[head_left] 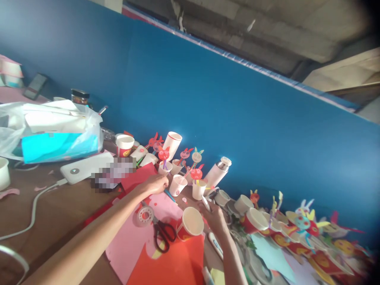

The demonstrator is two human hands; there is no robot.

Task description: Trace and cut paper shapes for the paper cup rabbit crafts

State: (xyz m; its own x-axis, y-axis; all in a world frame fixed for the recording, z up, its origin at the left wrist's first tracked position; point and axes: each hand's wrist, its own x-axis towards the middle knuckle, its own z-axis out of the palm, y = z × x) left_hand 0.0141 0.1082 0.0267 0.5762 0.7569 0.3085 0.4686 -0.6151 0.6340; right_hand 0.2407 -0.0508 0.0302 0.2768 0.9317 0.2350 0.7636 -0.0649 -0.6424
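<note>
My left hand [156, 184] is closed above the pink paper, its fingertips curled out of sight. Just below it a slim blue pen-like stick [170, 194] slants down; whether the hand grips it I cannot tell. Between the fingers of my right hand [214, 213] is a white pen-like stick [206, 203], pointing up and left. A paper cup [192, 221] stands between my arms. Beside it lie black-handled scissors [162, 233] and a tape roll [145, 215]. Beyond my hands, white paper cups [178, 185] hold straws topped with paper animal faces [196, 173].
Red paper [175, 261] and pink paper [124, 245] cover the middle. A thermos [218, 172] leans against the blue partition [237, 130]. Several decorated cups [257, 221] crowd the right. At left are a white power bank [86, 168], its cable and a plastic bag [95, 126].
</note>
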